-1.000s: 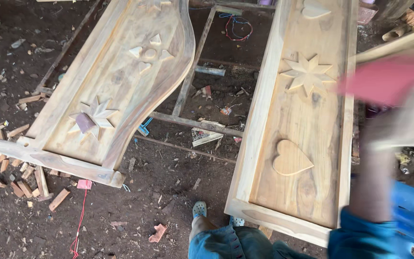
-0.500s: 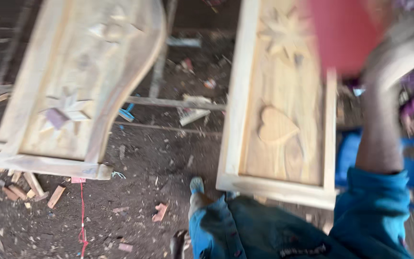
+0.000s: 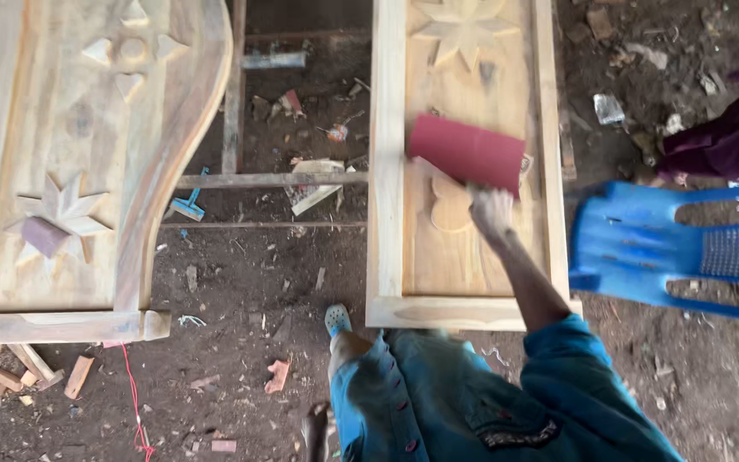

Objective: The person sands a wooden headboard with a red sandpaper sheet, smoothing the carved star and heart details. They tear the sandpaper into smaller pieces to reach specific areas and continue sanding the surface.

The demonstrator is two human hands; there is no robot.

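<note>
My right hand (image 3: 491,210) grips the lower edge of a red sheet of sandpaper (image 3: 468,152). The sheet lies across a pale wooden panel (image 3: 387,171), just above a carved heart (image 3: 448,208) that the hand and sheet partly cover. A carved star (image 3: 464,30) sits at the panel's far end. My arm reaches out from a blue sleeve (image 3: 583,376). My left hand is out of sight.
A second carved panel (image 3: 87,128) with a curved edge lies to the left, a small purple-brown block (image 3: 44,235) on its star. A blue plastic chair (image 3: 643,248) stands right of my arm. A person in purple (image 3: 729,137) is at the upper right. Wood offcuts (image 3: 27,368) litter the dirt floor.
My right hand came down from the raised position at the right and brought the red sheet onto the panel over the heart. The view has swung to the left and steadied.
</note>
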